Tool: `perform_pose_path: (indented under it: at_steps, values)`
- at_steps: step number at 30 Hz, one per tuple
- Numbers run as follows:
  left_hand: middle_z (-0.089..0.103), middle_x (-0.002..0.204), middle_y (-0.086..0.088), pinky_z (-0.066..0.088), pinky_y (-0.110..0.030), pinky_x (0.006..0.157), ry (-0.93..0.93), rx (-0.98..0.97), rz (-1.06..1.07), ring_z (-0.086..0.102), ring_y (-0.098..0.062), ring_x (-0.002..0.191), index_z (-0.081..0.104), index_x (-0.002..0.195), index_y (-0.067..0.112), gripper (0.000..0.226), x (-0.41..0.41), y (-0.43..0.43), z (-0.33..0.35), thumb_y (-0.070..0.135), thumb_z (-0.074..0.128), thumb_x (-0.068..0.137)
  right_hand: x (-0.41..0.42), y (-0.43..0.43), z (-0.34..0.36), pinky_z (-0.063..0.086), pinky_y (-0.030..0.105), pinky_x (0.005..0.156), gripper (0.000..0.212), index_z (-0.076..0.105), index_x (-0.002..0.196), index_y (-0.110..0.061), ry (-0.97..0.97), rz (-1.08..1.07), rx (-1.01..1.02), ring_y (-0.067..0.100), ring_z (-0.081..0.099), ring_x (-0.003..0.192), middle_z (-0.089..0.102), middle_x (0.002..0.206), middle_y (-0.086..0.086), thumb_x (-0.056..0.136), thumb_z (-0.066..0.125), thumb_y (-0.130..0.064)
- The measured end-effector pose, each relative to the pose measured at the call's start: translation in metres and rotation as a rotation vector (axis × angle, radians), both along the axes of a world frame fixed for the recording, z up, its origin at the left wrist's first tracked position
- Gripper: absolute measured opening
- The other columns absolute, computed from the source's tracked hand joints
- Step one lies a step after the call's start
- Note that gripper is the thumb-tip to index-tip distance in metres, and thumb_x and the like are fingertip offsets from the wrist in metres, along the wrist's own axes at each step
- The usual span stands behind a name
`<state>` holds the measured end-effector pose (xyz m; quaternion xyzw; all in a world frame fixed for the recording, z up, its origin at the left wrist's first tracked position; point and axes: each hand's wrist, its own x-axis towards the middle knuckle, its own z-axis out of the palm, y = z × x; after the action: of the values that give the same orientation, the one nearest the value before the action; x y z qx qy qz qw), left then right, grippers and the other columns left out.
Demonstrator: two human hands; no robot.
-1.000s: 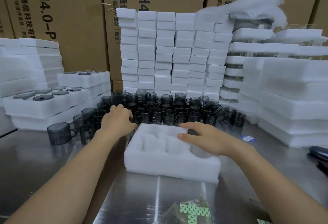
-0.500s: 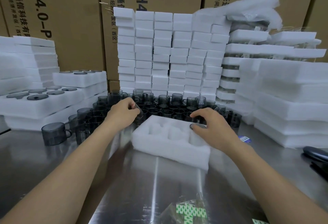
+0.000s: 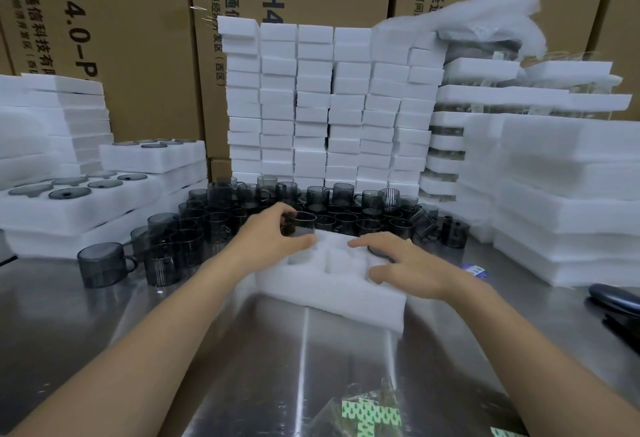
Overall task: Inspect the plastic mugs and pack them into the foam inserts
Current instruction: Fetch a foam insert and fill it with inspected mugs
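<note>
Left hand [image 3: 266,241] grips a smoky grey plastic mug [image 3: 302,227], upright, at the far-left pocket of the foam insert [image 3: 325,293] on the steel bench [image 3: 69,315]. Right hand [image 3: 414,272] lies flat on the insert's right side, fingers spread, covering most of a seated mug [image 3: 380,252]. Loose mugs [image 3: 346,204] crowd just behind the insert. Foam block stacks [image 3: 329,107] and cartons [image 3: 138,38] wall off the back. Filled inserts [image 3: 86,201] stacked left. Dark object [image 3: 614,299] at the right edge is cut off, can't identify. Bag [image 3: 367,412] at the bottom is partly cropped.

2 bare forearms show, ending in a bare left hand [image 3: 266,239] and bare right hand [image 3: 410,272].
</note>
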<state>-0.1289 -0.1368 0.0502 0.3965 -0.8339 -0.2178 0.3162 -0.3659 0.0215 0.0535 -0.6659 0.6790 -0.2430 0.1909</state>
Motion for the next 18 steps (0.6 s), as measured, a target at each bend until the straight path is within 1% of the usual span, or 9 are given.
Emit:
perform_pose_path:
  at_steps: [2, 3, 5, 7, 8, 11, 14, 16, 18]
  values:
    - [0.068, 0.110, 0.015, 0.056, -0.034, 0.089, -0.034, -0.002, 0.000, 0.065, -0.008, 0.102, 0.062, 0.126, 0.030, 0.063, -0.003, -0.001, -0.004, 0.066, 0.084, 0.080, -0.001, -0.003, 0.000, 0.038, 0.029, 0.111, 0.061, 0.055, 0.149, -0.037, -0.005, -0.048, -0.040, 0.004, 0.047, 0.136, 0.044, 0.152, -0.012, 0.094, 0.068, -0.013]
    - [0.069, 0.111, 0.013, 0.056, -0.034, 0.090, -0.027, 0.008, -0.003, 0.066, -0.010, 0.103, 0.063, 0.124, 0.029, 0.061, -0.003, -0.001, -0.003, 0.064, 0.085, 0.080, -0.003, -0.004, 0.000, 0.043, 0.030, 0.107, 0.060, 0.056, 0.147, -0.036, 0.006, -0.108, -0.084, 0.007, 0.052, 0.133, 0.047, 0.150, -0.008, 0.092, 0.071, -0.015]
    - [0.070, 0.110, 0.012, 0.053, -0.030, 0.084, -0.018, 0.019, -0.015, 0.066, -0.010, 0.101, 0.065, 0.120, 0.029, 0.057, 0.000, -0.001, -0.001, 0.061, 0.087, 0.080, -0.009, -0.006, 0.001, 0.052, 0.037, 0.096, 0.059, 0.060, 0.139, -0.037, 0.112, -0.294, -0.177, 0.013, 0.059, 0.118, 0.054, 0.138, -0.007, 0.084, 0.078, -0.026]
    - [0.071, 0.104, 0.012, 0.052, -0.029, 0.078, -0.010, 0.012, -0.026, 0.067, -0.009, 0.095, 0.066, 0.114, 0.030, 0.051, 0.002, 0.000, 0.000, 0.060, 0.088, 0.080, -0.017, -0.006, 0.000, 0.053, 0.040, 0.085, 0.057, 0.062, 0.132, -0.039, 0.243, -0.468, -0.247, 0.015, 0.057, 0.106, 0.055, 0.121, -0.010, 0.080, 0.083, -0.038]
    - [0.071, 0.102, 0.012, 0.053, -0.029, 0.077, -0.005, 0.006, -0.028, 0.067, -0.008, 0.092, 0.066, 0.112, 0.030, 0.049, 0.001, 0.001, 0.000, 0.059, 0.089, 0.079, -0.022, -0.007, -0.001, 0.053, 0.039, 0.082, 0.054, 0.063, 0.129, -0.040, 0.256, -0.498, -0.260, 0.015, 0.057, 0.104, 0.055, 0.116, -0.011, 0.079, 0.084, -0.041]
    - [0.071, 0.102, 0.010, 0.056, -0.033, 0.080, 0.000, -0.013, -0.027, 0.066, -0.011, 0.089, 0.066, 0.113, 0.030, 0.050, -0.001, 0.002, -0.001, 0.059, 0.089, 0.079, -0.028, -0.012, -0.009, 0.052, 0.036, 0.084, 0.034, 0.068, 0.112, -0.041, 0.103, -0.444, -0.246, 0.014, 0.062, 0.098, 0.064, 0.106, -0.012, 0.082, 0.083, -0.041]
    - [0.071, 0.102, 0.012, 0.056, -0.032, 0.077, 0.006, -0.041, -0.023, 0.066, -0.007, 0.086, 0.066, 0.113, 0.032, 0.050, 0.001, 0.001, -0.001, 0.060, 0.089, 0.079, -0.028, -0.015, -0.013, 0.046, 0.031, 0.079, 0.016, 0.069, 0.103, -0.041, 0.078, -0.399, -0.293, 0.012, 0.061, 0.091, 0.062, 0.095, -0.015, 0.089, 0.077, -0.042]
    - [0.069, 0.102, 0.018, 0.051, -0.029, 0.071, 0.028, -0.078, -0.034, 0.062, 0.003, 0.078, 0.066, 0.113, 0.038, 0.048, 0.003, 0.003, -0.001, 0.059, 0.090, 0.077, -0.025, -0.016, -0.014, 0.044, 0.031, 0.076, 0.011, 0.070, 0.101, -0.038, 0.067, -0.380, -0.354, 0.010, 0.060, 0.086, 0.059, 0.087, -0.019, 0.092, 0.073, -0.043]
    - [0.064, 0.104, 0.023, 0.050, -0.032, 0.076, 0.037, -0.164, -0.053, 0.059, 0.007, 0.082, 0.064, 0.118, 0.045, 0.052, 0.002, 0.008, 0.000, 0.058, 0.091, 0.076, -0.018, -0.016, -0.014, 0.046, 0.032, 0.078, 0.013, 0.073, 0.103, -0.036, 0.067, -0.345, -0.436, 0.009, 0.060, 0.089, 0.060, 0.090, -0.020, 0.093, 0.070, -0.043]
